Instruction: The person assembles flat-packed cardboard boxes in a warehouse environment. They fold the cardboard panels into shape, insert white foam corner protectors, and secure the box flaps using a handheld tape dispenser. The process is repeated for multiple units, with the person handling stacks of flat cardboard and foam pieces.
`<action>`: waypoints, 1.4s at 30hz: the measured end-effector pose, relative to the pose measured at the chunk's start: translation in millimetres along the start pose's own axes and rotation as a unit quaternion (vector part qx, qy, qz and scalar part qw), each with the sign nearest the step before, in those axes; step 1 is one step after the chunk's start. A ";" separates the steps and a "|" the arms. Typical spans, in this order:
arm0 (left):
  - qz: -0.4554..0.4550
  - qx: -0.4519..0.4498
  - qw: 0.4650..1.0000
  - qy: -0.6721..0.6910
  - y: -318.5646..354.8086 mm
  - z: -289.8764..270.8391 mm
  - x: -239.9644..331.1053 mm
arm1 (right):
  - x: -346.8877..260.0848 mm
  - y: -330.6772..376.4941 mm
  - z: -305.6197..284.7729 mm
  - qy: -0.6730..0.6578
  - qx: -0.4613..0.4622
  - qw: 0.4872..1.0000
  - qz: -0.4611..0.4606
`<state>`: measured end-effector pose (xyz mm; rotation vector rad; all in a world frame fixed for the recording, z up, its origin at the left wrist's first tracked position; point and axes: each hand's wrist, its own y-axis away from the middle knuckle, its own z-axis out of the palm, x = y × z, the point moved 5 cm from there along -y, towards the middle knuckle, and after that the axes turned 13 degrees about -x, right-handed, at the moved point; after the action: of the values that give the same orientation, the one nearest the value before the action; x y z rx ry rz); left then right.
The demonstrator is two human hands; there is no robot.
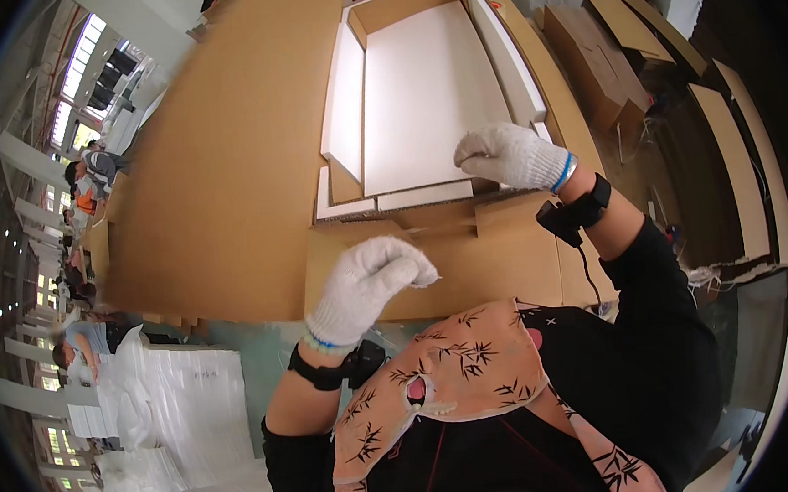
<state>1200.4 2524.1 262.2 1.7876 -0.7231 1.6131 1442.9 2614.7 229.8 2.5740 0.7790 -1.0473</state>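
A brown cardboard box (523,255) lies before me with its flaps spread. White foam strips (347,103) line its inner walls around a flat white panel (429,97). My right hand (508,156), in a white knitted glove, hovers over the panel's near right corner with its fingers curled together. Nearer to me, my left hand (369,284), gloved alike, is above the near flap, thumb pressed against the bent fingers. Whether either hand pinches something small cannot be made out. Black straps with small devices sit on both wrists.
A large cardboard flap (223,157) spreads to the left. Cardboard cartons (591,58) stand at the right, with upright cardboard sheets (731,163) beside them. White wrapped packs (200,406) are stacked at the lower left. Other people (92,171) are at the far left.
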 end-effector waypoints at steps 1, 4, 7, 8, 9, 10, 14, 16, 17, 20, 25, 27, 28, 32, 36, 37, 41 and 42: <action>-0.004 -0.048 0.998 0.043 -13.5 9.3 -7.5 | -14.9 31.7 0.2 -0.017 0.057 0.998 -0.007; 0.014 -0.182 0.983 0.019 -44.5 52.7 -27.0 | -43.8 116.5 26.5 -0.039 0.213 0.976 0.001; -0.051 -0.350 0.917 0.184 -54.1 109.7 -64.4 | -56.6 164.3 51.1 -0.093 0.194 0.977 -0.004; -0.063 -0.341 0.916 0.203 -53.9 115.4 -72.8 | -63.8 175.9 59.3 -0.119 0.158 0.980 -0.005; -0.076 -0.328 0.915 0.220 -51.6 117.9 -79.9 | -70.0 185.7 66.3 -0.117 0.145 0.982 0.005; -0.108 -0.316 0.907 0.257 -48.5 122.1 -89.2 | -77.4 195.6 76.9 -0.130 0.158 0.978 0.030; -0.133 -0.296 0.935 0.141 -32.1 139.1 -103.5 | -99.9 211.5 117.7 -0.103 0.235 0.963 0.084; -0.083 -0.291 0.952 -0.050 -25.6 146.5 -97.2 | -110.7 217.3 133.0 -0.027 0.257 0.956 0.143; -0.055 -0.282 0.947 -0.146 -21.3 153.5 -96.2 | -111.6 222.5 140.6 0.009 0.273 0.946 0.175; -0.130 -0.186 0.972 0.059 -6.0 163.1 -115.5 | -103.9 233.4 165.0 -0.021 0.273 0.928 0.253; -0.185 -0.178 0.966 -0.002 4.5 173.9 -104.3 | -95.9 245.4 190.3 -0.046 0.366 0.910 0.190; -0.111 -0.138 0.984 -0.036 3.0 178.5 -91.7 | -94.6 244.9 191.8 -0.077 0.352 0.909 0.208; -0.072 -0.121 0.989 -0.054 1.7 179.0 -86.0 | -96.1 244.7 190.4 -0.093 0.365 0.903 0.208; -0.061 -0.101 0.968 -0.221 -11.9 168.1 -96.2 | -93.6 243.2 183.3 -0.144 0.389 0.886 0.208; -0.140 -0.146 0.979 0.006 -17.8 180.7 -86.4 | -79.3 245.2 171.9 -0.153 0.379 0.901 0.149; -0.172 -0.163 0.969 0.070 -18.2 182.1 -86.4 | -78.1 246.5 168.3 -0.131 0.390 0.901 0.136; -0.262 -0.298 0.890 0.225 -22.2 184.1 -86.0 | -75.9 246.2 149.3 -0.029 0.390 0.918 0.063; -0.288 -0.319 0.869 0.246 -22.9 183.7 -84.4 | -78.0 246.4 142.4 -0.001 0.379 0.925 0.039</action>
<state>1329.2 2400.6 164.5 0.9208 -0.3555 1.1474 1454.6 2322.3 192.0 3.1777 0.2781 -1.5588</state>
